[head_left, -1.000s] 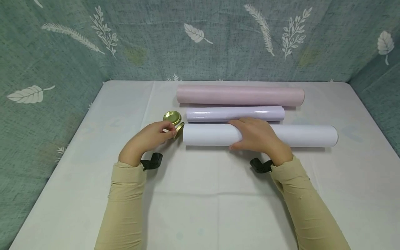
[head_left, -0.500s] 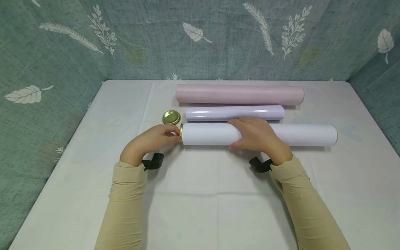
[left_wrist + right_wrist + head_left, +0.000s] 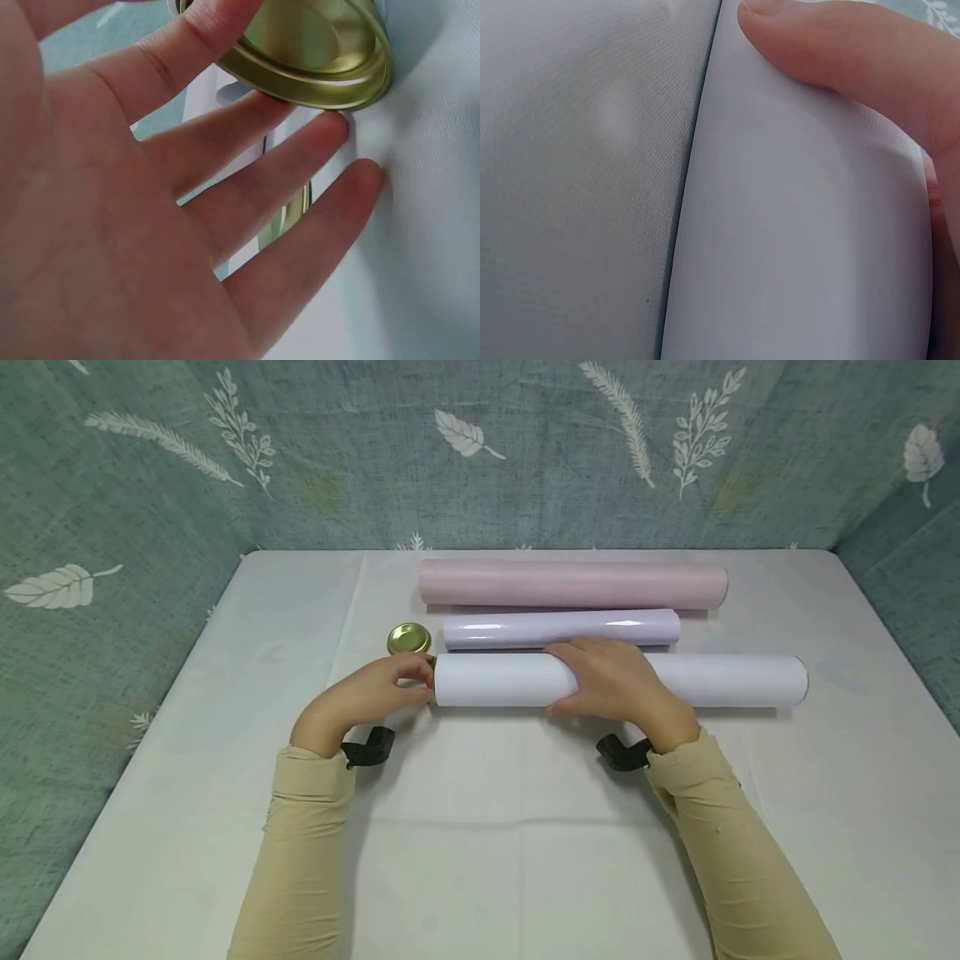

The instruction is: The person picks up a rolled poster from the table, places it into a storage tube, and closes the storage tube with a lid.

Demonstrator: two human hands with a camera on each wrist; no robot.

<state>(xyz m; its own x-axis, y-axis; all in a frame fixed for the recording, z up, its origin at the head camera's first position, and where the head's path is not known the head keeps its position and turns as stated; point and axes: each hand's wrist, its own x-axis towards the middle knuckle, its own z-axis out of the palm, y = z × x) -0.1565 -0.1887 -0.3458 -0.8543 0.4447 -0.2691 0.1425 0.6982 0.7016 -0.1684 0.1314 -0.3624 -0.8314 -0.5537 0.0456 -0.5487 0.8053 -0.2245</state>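
Note:
A white cardboard tube (image 3: 495,680) lies across the table in front of me. My right hand (image 3: 618,681) grips it near its middle, thumb on the near side and fingers over the top; in the right wrist view the thumb (image 3: 832,37) lies along the white surface. At the tube's left end, my left hand (image 3: 375,693) holds a round gold metal lid (image 3: 330,90) by its rim, against the tube's opening. The lid is mostly hidden in the head view. Another gold lid (image 3: 409,638) lies flat on the table just beyond the left fingers.
Behind the white tube lie a shorter glossy lilac roll (image 3: 562,629) and a longer pink tube (image 3: 573,583), both roughly parallel to it. A white cloth covers the table (image 3: 450,860). Green leaf-patterned fabric (image 3: 525,460) stands behind and at both sides.
My left hand has brought the gold lid from a slant beside the tube to flush against its left end. The right hand keeps its hold on the white tube.

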